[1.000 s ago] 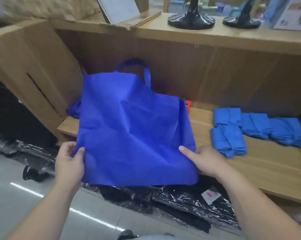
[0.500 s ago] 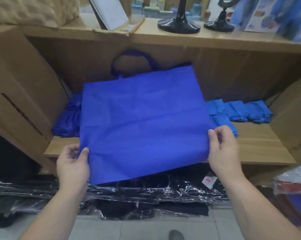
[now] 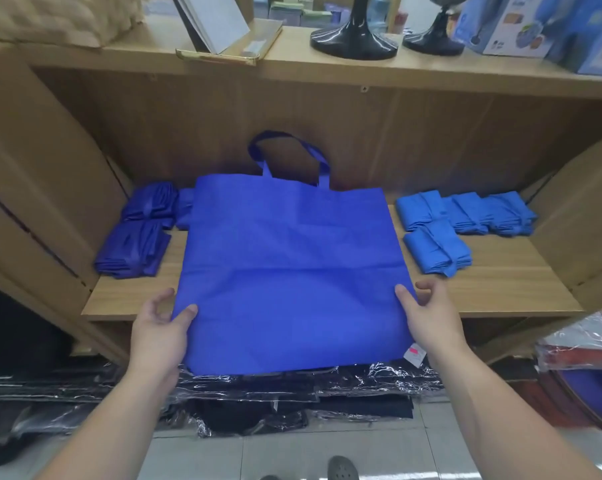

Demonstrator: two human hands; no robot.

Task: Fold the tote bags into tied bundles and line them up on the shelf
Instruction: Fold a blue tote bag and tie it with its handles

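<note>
Head view. A flat royal-blue fabric tote bag (image 3: 292, 271) lies spread on the light wooden shelf (image 3: 500, 292). Its handles (image 3: 285, 147) point toward the back panel and its bottom edge overhangs the shelf front. The left hand (image 3: 157, 327) pinches the lower left edge, thumb on top. The right hand (image 3: 431, 317) pinches the lower right edge likewise. Dark blue folded bundles (image 3: 136, 244) lie at the shelf's left end, one partly under the bag. Lighter blue folded bundles (image 3: 458, 220) lie at the right end, apart from it. Black plastic-wrapped packs (image 3: 292, 386) lie below.
</note>
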